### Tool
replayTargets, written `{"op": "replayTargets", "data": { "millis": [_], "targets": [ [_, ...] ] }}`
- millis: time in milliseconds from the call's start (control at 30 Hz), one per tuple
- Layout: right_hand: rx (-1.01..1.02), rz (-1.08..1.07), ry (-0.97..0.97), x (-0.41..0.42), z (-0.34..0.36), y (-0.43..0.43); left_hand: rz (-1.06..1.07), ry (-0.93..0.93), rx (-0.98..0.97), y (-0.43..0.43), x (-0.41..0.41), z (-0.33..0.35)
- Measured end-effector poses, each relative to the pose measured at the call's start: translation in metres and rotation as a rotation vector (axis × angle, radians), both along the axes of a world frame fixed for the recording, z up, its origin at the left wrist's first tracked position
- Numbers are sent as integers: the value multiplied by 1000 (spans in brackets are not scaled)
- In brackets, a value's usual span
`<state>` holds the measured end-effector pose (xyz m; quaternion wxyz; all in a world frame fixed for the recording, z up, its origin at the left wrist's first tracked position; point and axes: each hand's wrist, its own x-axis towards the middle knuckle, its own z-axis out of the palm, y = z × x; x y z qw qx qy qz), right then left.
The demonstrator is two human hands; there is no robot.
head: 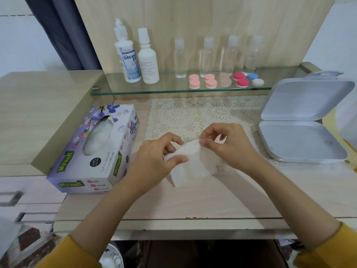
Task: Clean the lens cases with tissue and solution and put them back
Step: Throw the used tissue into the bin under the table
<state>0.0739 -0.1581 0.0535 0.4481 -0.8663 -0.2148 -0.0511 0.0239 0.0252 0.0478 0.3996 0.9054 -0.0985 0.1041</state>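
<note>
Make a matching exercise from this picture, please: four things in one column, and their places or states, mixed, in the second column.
Things:
1 tissue
2 tissue box
3 lens cases
4 white box

Places or states:
A on the glass shelf
B open, right of the lace mat
C pinched by the left hand and the right hand
D left of the lace mat

Pairs: 1-C, 2-D, 3-A, 4-B

The pale table (pixel 193 200) carries a tissue box (pixel 92 149) on its left side, a lace mat (pixel 193 113) in the middle and an open white hinged box (pixel 301 140) on the right. At its back, a glass shelf (pixel 168 88) holds two white solution bottles (pixel 147 60), four clear bottles (pixel 207 59) and a row of round lens cases (pixel 211 81).
</note>
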Motion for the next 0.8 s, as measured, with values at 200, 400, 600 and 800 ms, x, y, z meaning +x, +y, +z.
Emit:
{"op": "replayTargets", "data": {
  "millis": [200, 400, 600, 800],
  "targets": [
    [-55, 194, 62, -5, 5, -2, 49, -74, -77, 0, 4, 5],
    [-44, 62, 19, -1, -3, 0, 75, -90, -36, 6, 8, 6],
    [127, 174, 8, -11, 0, 9, 147, -69, -197, -5, 9, 3],
    [138, 169, 98, -10, -4, 7, 58, 56, -348, -7, 9, 2]
  ]
}}
